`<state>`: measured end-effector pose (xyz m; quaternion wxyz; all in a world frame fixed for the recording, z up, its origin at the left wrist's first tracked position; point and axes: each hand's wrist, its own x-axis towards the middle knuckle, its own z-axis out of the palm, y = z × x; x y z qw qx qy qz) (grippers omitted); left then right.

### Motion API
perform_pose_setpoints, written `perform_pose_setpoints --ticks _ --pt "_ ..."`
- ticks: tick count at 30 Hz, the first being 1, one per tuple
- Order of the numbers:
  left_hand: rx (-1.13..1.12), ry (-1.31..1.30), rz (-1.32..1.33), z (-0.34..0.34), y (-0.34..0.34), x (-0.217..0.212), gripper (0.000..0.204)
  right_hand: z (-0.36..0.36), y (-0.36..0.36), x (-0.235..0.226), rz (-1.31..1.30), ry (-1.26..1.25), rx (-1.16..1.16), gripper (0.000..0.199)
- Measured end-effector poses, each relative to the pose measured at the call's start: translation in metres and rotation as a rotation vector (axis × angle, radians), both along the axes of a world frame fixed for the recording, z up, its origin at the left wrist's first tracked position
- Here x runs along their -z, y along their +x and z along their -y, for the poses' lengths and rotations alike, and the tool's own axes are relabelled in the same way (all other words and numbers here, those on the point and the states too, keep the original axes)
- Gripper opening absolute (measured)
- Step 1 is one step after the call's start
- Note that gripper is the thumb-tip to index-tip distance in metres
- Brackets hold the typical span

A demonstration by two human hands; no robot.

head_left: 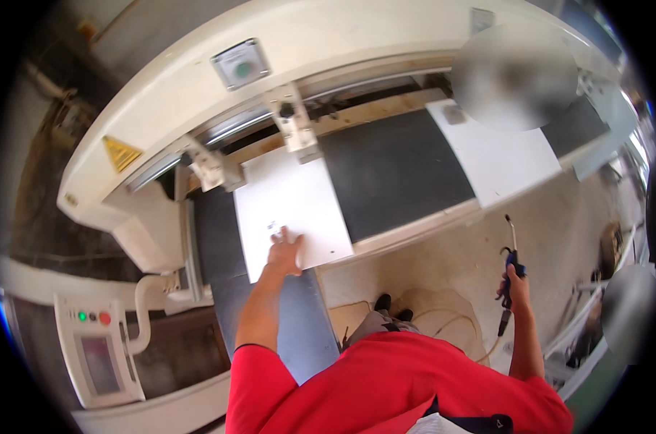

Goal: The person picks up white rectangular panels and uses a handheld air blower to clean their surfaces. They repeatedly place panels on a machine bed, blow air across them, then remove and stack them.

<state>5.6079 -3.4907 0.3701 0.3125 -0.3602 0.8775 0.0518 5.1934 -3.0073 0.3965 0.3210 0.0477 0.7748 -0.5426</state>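
My left hand (284, 251) rests flat on the near edge of a white panel (288, 206) that lies on the black bed (396, 170) of a large white machine. Its fingers are spread and hold nothing. My right hand (514, 282) is out to the right over the floor, closed around the blue handle of an air blow gun (513, 249) whose thin metal nozzle points up and away. A hose hangs from the gun's lower end. A second white panel (498, 159) lies further right on the bed.
The machine's white gantry (219, 79) arches over the bed, with a green button box and a yellow warning sign. A control panel (96, 347) with green and red buttons stands at lower left. A coiled hose (443, 318) lies on the floor by my feet.
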Motion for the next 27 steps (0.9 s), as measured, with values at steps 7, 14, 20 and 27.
perform_pose_setpoints --ticks 7,14,20,27 --pt "-0.151 0.205 -0.450 0.032 0.007 -0.005 0.096 0.033 0.024 -0.029 -0.013 0.067 -0.184 0.038" --pt "-0.277 -0.471 -1.439 0.085 -0.106 -0.243 0.026 0.019 0.032 -0.026 -0.020 0.090 -0.187 0.041" --pt "-0.288 -0.653 -1.300 0.146 -0.117 -0.312 0.028 0.001 0.034 -0.031 -0.006 0.049 -0.111 0.035" --pt "-0.458 -0.608 -1.358 0.133 -0.128 -0.318 0.029 -0.024 0.028 -0.024 -0.015 -0.005 -0.020 0.035"
